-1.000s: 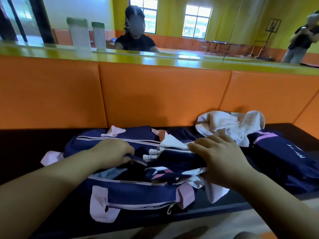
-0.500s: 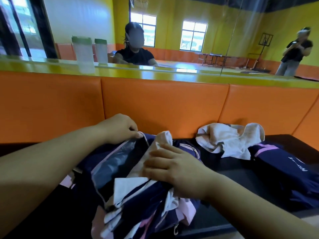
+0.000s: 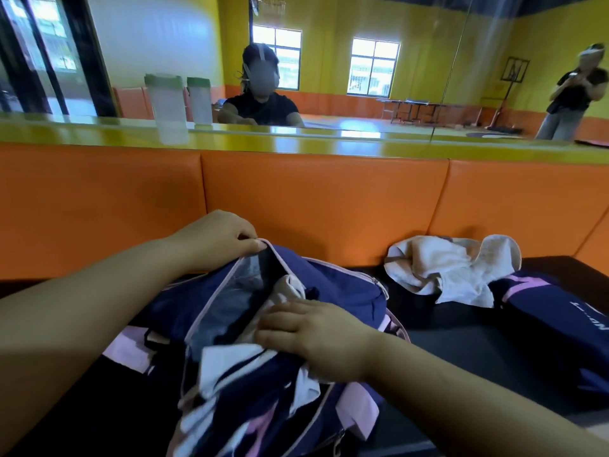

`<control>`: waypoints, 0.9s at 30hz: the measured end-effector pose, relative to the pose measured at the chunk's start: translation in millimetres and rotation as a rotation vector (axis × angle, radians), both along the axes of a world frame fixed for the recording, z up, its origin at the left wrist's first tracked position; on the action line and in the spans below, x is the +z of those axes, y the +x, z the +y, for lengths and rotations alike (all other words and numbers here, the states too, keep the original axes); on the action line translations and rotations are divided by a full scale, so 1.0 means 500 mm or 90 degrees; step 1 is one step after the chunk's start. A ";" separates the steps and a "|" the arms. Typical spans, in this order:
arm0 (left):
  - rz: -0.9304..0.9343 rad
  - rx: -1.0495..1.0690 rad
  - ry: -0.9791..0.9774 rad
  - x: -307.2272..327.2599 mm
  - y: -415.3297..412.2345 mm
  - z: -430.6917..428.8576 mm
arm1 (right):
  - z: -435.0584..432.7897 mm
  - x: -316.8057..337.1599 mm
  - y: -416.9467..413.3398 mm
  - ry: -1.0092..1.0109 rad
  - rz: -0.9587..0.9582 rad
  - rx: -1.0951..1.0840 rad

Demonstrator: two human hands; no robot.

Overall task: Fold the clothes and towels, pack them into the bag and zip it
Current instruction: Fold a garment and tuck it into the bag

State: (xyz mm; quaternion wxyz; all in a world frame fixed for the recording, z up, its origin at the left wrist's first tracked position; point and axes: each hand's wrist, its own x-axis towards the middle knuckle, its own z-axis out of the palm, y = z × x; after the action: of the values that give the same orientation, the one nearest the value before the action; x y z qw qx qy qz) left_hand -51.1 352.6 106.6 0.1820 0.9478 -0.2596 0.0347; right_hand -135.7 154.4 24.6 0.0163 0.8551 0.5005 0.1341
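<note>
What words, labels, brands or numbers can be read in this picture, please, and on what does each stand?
White lettering on the folded navy blue cloth item with a pink stripe, at the right: tilted and blurred, not readable.
Navy blue and pink fabric bag: no text visible.
Crumpled white towel: no text visible.

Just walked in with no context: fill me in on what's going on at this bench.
A person is packing a navy and pink bag on the dark bench. The left hand pinches the rim of its opening and holds it up; the right hand presses navy, white and pink clothes into it. The bag is not zipped. A crumpled white towel and a navy item lie outside, to the right.
</note>
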 end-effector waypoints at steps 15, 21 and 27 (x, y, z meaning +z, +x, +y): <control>-0.120 -0.046 -0.051 -0.027 -0.018 0.010 | -0.020 -0.004 -0.002 -0.176 0.000 -0.188; -0.128 -0.047 -0.061 -0.035 -0.016 0.009 | -0.045 -0.035 0.015 -0.163 -0.084 -0.287; -0.084 -0.052 -0.089 -0.063 -0.025 -0.006 | -0.084 -0.050 0.015 -0.179 -0.005 -0.244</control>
State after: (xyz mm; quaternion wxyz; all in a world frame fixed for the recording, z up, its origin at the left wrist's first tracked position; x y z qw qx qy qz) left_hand -63.5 349.5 75.0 0.2314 0.9170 -0.3065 0.1076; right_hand -128.2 112.1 -0.3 0.1620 0.9233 0.3428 0.0608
